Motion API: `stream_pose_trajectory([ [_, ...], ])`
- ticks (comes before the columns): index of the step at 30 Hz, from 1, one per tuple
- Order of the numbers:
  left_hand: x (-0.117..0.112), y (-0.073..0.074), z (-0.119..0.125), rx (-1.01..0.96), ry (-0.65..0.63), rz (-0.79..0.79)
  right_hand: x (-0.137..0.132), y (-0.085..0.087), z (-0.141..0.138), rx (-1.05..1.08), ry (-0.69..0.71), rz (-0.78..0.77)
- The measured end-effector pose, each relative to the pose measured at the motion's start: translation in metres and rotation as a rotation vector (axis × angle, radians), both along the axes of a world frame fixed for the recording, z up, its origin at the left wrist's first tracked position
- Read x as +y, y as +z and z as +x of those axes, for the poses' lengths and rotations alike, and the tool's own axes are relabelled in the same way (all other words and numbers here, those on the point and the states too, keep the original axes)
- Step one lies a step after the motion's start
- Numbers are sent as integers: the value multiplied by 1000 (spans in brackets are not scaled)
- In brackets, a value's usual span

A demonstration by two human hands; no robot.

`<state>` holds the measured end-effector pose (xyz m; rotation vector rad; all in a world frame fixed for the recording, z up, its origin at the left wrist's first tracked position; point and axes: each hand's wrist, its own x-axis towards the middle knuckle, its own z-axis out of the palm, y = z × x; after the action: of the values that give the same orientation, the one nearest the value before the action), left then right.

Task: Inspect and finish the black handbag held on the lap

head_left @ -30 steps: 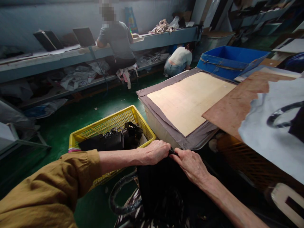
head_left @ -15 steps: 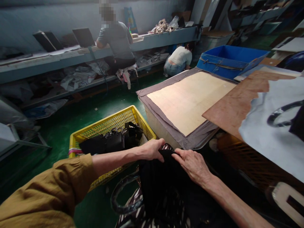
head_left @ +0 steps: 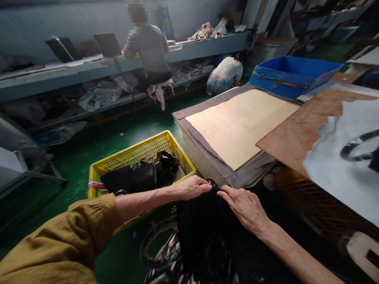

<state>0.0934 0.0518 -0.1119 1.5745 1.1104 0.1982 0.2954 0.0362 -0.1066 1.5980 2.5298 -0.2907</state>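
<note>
A black bag (head_left: 207, 236) with a glossy loop handle (head_left: 154, 248) lies across my lap at the bottom centre. My left hand (head_left: 191, 187) presses flat on its top edge, fingers together and stretched out. My right hand (head_left: 247, 207) rests flat on the same edge just to the right, fingers spread. Neither hand grips the fabric. A mustard sleeve covers my left upper arm. Beyond my left hand stands a yellow plastic crate (head_left: 133, 156) holding several black bags (head_left: 142, 173).
A cloth-covered box topped with a plywood board (head_left: 237, 122) stands ahead, a blue bin (head_left: 293, 73) behind it. A brown board with pale sheet (head_left: 340, 157) is at right. Two people work by a long grey bench (head_left: 89, 71) across the green floor.
My left hand has loosened from a fist grip on the bag's top edge and now lies flat on it. My right hand has flattened too. The view has shifted slightly.
</note>
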Motion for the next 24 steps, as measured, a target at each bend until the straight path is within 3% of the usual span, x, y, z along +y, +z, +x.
stream_pose_trajectory([
  [5,4,0,5,12,-36,-13,1,5,-1,-37,-32,-42],
  [10,6,-3,10,11,-65,79,6,15,-9,-96,-2,-89],
  [18,4,-15,11,37,-8,125,16,16,-14,-1,77,-173],
  [21,4,-6,12,57,-28,104,19,16,-13,34,113,-218],
  [24,0,13,8,110,-61,63,23,20,-12,32,111,-220],
])
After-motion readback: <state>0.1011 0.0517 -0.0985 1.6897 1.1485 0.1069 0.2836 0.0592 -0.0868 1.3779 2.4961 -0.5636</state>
